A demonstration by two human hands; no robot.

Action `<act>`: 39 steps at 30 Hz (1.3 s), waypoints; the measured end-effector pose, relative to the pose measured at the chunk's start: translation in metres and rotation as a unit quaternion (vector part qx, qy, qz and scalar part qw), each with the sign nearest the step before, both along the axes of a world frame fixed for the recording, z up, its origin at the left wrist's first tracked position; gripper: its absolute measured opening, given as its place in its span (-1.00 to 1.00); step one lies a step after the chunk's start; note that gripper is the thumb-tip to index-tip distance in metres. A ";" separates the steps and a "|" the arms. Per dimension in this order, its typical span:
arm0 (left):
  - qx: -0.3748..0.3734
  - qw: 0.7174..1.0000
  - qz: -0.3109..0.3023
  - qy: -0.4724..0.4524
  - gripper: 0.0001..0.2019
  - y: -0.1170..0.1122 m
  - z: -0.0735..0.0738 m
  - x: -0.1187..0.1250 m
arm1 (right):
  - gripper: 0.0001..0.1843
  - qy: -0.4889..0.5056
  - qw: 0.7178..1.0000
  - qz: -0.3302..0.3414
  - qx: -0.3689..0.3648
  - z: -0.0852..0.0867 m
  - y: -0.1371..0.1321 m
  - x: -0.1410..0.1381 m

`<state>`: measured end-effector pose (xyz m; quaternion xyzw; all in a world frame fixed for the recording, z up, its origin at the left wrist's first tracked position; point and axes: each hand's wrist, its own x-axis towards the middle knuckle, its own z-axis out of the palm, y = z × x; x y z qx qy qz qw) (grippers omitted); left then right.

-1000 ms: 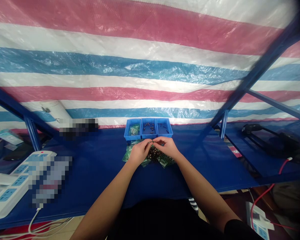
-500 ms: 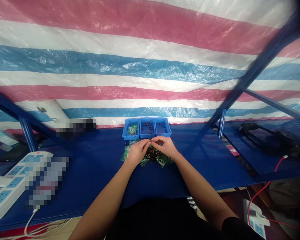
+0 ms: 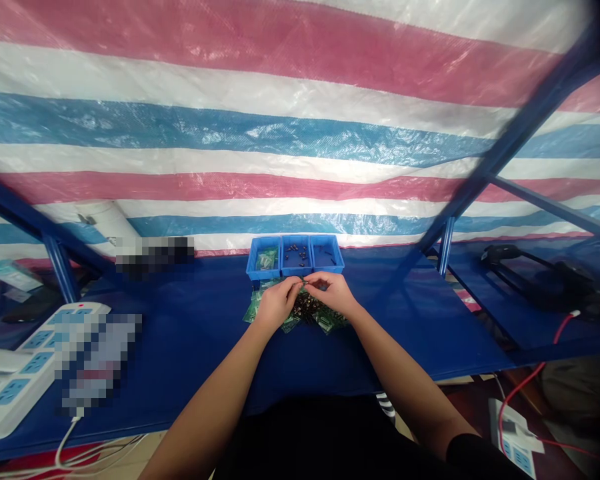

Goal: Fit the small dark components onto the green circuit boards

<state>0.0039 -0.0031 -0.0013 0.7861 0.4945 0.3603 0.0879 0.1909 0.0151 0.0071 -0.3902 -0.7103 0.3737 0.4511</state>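
My left hand (image 3: 279, 303) and my right hand (image 3: 334, 291) meet fingertip to fingertip, both closed in a pinch. Whatever small dark piece sits between them is too small to name. Below the hands lies a pile of small dark metal parts (image 3: 306, 309), with small green-tinted plastic packets (image 3: 329, 320) around it. Just beyond my fingers stand three joined blue bins. A green packet lies in the left bin (image 3: 264, 274), several small dark parts are in the middle bin (image 3: 296, 271), and a few thin dark pieces lie in the right bin (image 3: 327, 269).
A white power strip (image 3: 43, 353) and a blurred-out flat object (image 3: 100, 360) with a white cable lie at the left of the blue table (image 3: 190, 347). Blue frame posts (image 3: 445, 247) flank the work area. A striped sheet (image 3: 300, 147) hangs behind. A red cable (image 3: 523, 383) runs at the right.
The hands stay together above the pile, with only slight finger movement. The whole view has shifted a little, so things appear slightly further right.
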 end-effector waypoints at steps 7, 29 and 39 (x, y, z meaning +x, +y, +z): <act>-0.035 0.999 -0.001 0.009 -0.75 0.000 -0.001 -0.002 | -0.72 -0.015 1.000 -0.002 0.005 0.002 -0.001 -0.001; -0.001 1.000 -0.014 0.002 -0.74 -0.001 0.001 0.000 | -0.72 0.017 1.000 -0.001 0.011 0.001 -0.001 0.000; 0.020 1.000 -0.009 -0.010 -0.75 0.001 -0.002 -0.001 | -0.73 0.027 1.000 0.003 0.004 0.001 -0.002 -0.001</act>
